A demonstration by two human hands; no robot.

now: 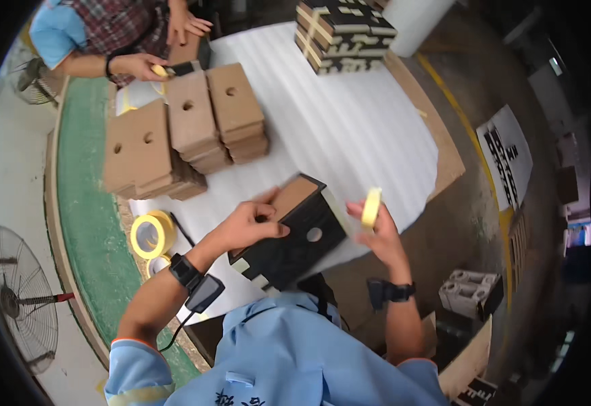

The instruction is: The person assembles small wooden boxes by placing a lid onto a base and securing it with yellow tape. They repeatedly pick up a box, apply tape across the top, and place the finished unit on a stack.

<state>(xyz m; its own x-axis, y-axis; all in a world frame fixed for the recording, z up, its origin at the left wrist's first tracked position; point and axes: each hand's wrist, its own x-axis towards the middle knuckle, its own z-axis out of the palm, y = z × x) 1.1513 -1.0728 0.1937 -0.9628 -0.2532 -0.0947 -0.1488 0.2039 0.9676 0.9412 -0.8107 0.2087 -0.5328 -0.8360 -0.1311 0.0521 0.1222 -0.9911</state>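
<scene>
A black box (295, 247) with a round hole in its side is tilted at the near edge of the table, close to my body. A brown cardboard face (299, 196) shows along its top. My left hand (251, 222) grips the box at its upper left, thumb on the black side and fingers over the cardboard. Pale tape (336, 208) runs along the right edge of the box. Just right of the box, my right hand (382, 237) is closed on a small roll of yellow tape (372, 207); the hand is slightly blurred.
Stacks of brown cardboard pieces with holes (187, 111) stand on the white-covered table (322, 122). Yellow tape rolls (152, 233) lie at the left edge. Taped black boxes (343, 34) are piled at the back. Across the table, a co-worker's hands (140, 66) work on another box.
</scene>
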